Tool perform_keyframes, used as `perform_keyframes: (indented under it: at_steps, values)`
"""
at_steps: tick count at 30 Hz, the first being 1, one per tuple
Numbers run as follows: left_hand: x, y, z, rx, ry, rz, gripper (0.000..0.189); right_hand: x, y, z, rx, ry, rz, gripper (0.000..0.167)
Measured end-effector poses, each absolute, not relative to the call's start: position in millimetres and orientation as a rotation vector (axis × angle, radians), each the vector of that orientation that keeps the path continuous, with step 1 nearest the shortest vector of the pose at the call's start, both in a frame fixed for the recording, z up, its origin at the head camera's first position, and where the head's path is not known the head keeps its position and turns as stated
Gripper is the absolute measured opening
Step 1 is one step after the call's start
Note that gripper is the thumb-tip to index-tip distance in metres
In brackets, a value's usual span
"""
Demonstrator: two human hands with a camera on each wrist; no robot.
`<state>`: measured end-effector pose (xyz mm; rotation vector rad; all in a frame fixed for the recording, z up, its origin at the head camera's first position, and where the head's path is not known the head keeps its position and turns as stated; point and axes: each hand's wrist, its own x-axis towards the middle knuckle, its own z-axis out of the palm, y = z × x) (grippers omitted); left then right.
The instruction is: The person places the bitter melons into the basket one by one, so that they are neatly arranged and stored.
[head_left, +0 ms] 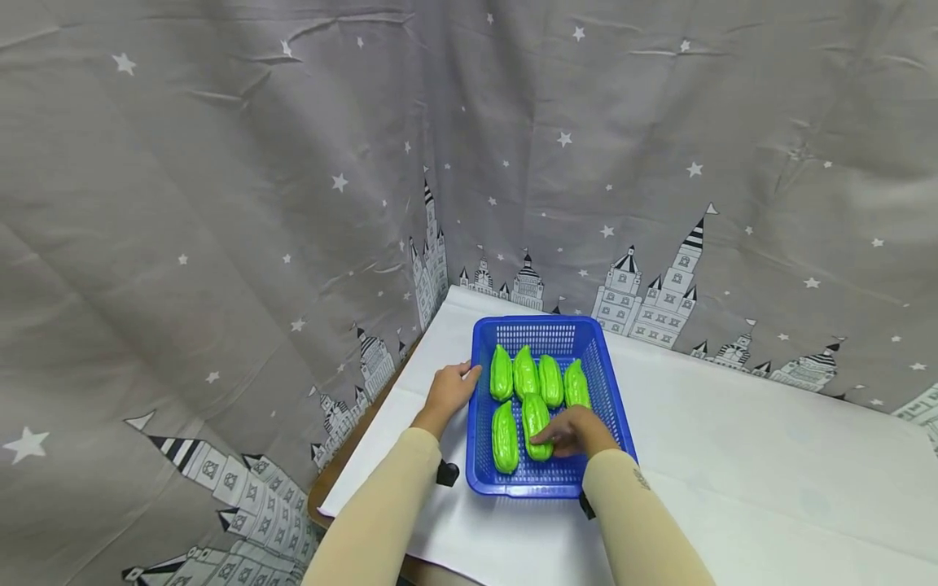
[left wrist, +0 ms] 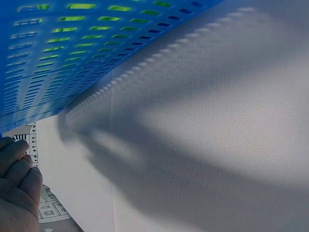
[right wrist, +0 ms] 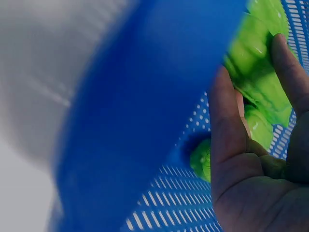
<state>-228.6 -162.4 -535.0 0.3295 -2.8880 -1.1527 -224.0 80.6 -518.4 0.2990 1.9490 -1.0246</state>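
Observation:
A blue plastic basket [head_left: 506, 490] with slotted walls holds several bright green bitter gourds, ridged and pointed at one end. My left hand [head_left: 447, 392] grips the basket's left rim between thumb and fingers; in the left wrist view, its curled fingers [left wrist: 19, 169] show at the lower left beside the basket wall. Inside the basket, near its front right, my right hand [head_left: 579, 431] pinches the middle front bitter gourd [head_left: 536, 417]. The right wrist view has thumb and fingers on either side of this gourd [right wrist: 251, 43]. Another gourd [head_left: 505, 439] lies to its left, and a row lies behind.
The basket stands on a table with a white cover [head_left: 733, 456], whose left edge [head_left: 366, 423] shows brown wood. Grey curtains [head_left: 623, 122] printed with stars and castles hang behind and to the left. White surface extends to the right of the basket.

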Motion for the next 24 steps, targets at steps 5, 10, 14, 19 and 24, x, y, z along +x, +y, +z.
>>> perform_keyframes:
  at_steps: [5, 10, 14, 19, 24]
  values:
    - [-229.4, -163.4, -537.7, 0.335, -2.888, -1.157, 0.046, -215.9, 76.3, -522.8, 0.25, 1.978, -0.977, 0.061]
    - [-232.5, -159.6, -539.8, 0.335, -2.903, -1.182, 0.047, -208.9, 79.0, -520.2, 0.229, 1.957, -0.953, 0.069]
    - [-235.9, -157.8, -541.3, 0.318, -2.913, -1.182, 0.048, -208.3, 82.9, -518.7, 0.225, 1.984, -0.962, 0.069]
    - [-233.5, -164.8, -541.1, 0.334, -2.925, -1.154, 0.048, -214.8, 84.5, -524.0, 0.138, 2.238, -0.99, 0.066]
    - [-229.7, -172.4, -532.4, 0.34, -3.006, -0.986, 0.052, -219.7, 98.6, -515.1, -0.019, 2.551, -1.499, 0.049]
